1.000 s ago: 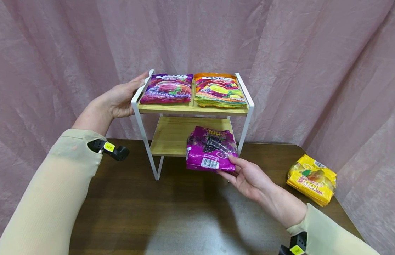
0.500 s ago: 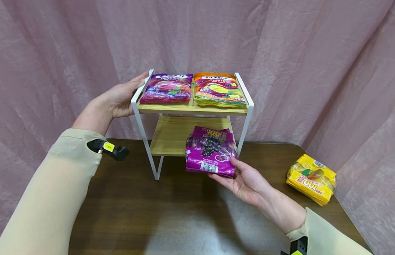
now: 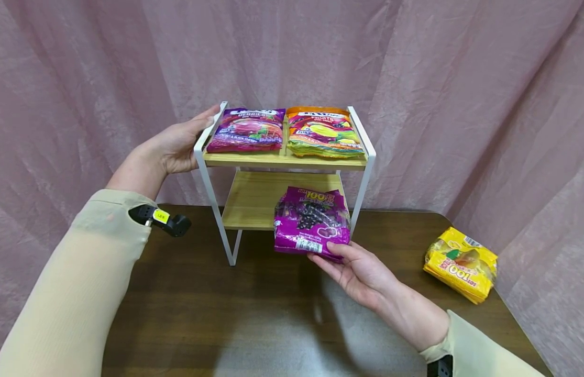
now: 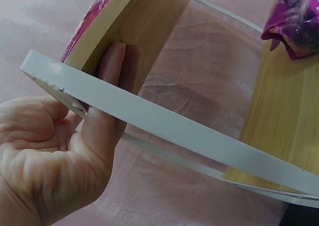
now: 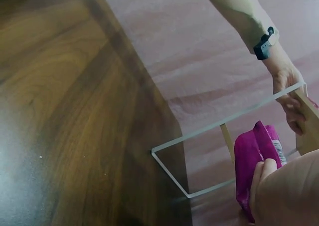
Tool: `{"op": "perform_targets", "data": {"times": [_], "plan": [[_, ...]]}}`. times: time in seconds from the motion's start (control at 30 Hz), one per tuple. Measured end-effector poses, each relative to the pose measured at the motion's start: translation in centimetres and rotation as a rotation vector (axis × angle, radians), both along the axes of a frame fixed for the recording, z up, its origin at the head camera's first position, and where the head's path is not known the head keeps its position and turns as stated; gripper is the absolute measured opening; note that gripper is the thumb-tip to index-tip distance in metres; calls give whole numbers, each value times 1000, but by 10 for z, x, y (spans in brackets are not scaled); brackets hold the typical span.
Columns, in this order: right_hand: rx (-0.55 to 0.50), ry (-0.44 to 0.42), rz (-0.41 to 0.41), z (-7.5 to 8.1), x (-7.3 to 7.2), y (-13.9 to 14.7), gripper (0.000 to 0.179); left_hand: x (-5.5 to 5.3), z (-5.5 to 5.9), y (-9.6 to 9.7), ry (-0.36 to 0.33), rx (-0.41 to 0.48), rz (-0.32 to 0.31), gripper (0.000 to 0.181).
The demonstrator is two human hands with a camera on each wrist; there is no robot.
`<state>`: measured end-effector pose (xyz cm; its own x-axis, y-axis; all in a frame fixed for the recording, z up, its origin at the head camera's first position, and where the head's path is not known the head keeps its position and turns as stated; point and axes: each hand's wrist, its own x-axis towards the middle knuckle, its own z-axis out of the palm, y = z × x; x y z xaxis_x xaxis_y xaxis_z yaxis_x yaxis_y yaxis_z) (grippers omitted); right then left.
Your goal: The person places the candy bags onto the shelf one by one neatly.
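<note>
A small two-tier shelf rack [image 3: 284, 162] with white metal sides stands in the middle of the head view. My left hand [image 3: 180, 144] grips its upper left side, and in the left wrist view the fingers [image 4: 113, 61] reach under the top board. My right hand [image 3: 367, 275] pinches a purple candy bag [image 3: 312, 220] with grapes on it by its near right corner, thumb on top and fingers beneath. The bag overlaps the front right of the lower board [image 3: 254, 201] and tilts toward me. In the right wrist view the bag [image 5: 246, 161] is partly covered by my hand.
On the top tier lie a purple berries candy bag [image 3: 249, 131] at left and an orange fruits candy bag [image 3: 323, 133] at right. A yellow candy bag [image 3: 461, 266] lies near the right edge of the brown table [image 3: 188, 309]. A pink curtain [image 3: 292, 52] hangs behind.
My right hand has slid slightly left along the purple grape bag's near edge, its thumb now further in over the bag. The bag shifted only slightly. My left hand stays in place.
</note>
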<state>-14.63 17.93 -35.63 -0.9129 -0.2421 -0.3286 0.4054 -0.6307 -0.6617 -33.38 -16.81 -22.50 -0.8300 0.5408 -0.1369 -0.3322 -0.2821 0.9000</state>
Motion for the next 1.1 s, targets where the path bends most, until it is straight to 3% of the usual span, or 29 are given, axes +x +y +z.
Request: {"op": "perform_targets", "data": {"times": [0.7, 1.1], "plan": [[15, -9, -64, 5, -20, 2, 56, 0, 1, 1, -2, 4, -7, 56], [-70, -84, -137, 1, -15, -4, 49, 0, 0, 1, 11, 0, -14, 57]]}}
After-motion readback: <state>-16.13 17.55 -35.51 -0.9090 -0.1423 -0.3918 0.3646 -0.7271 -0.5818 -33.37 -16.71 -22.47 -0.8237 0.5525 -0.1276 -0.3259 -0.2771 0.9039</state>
